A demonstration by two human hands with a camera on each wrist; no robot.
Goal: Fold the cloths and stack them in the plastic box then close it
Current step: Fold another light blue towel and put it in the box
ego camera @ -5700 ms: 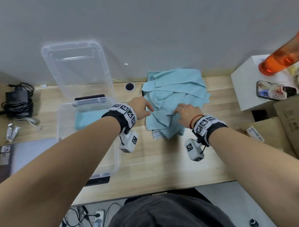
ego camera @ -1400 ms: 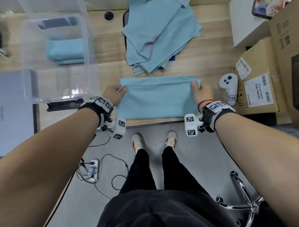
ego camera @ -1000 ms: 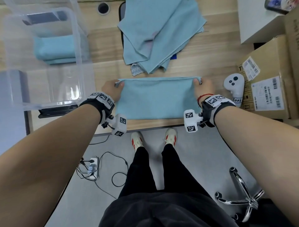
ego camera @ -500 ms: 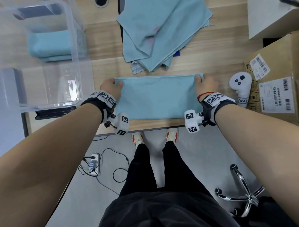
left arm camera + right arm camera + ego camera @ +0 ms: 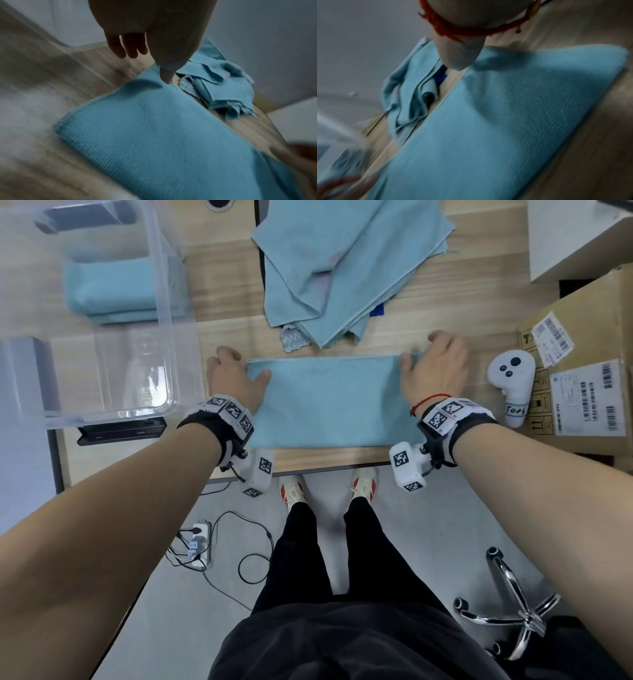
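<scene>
A light blue cloth (image 5: 329, 402), folded into a long rectangle, lies flat by the table's front edge. My left hand (image 5: 236, 374) is at its left end, thumb on the cloth and fingers straight over the wood. In the left wrist view the thumb (image 5: 167, 77) touches the cloth (image 5: 171, 135) at its far corner. My right hand (image 5: 435, 364) lies over the right far corner with relaxed fingers. The clear plastic box (image 5: 164, 302) stands open at the left with a folded cloth (image 5: 109, 289) inside. A pile of unfolded blue cloths (image 5: 342, 268) lies behind.
A white controller (image 5: 512, 378) lies just right of my right hand, beside a cardboard box (image 5: 582, 354). A white box (image 5: 575, 234) stands at the back right. The plastic box's black latch (image 5: 120, 431) faces me. The table's front edge (image 5: 308, 463) runs under my wrists.
Both hands were pinching the cloth's far corners half a second ago. Now the fingers have let go and spread, with the thumbs resting on the cloth.
</scene>
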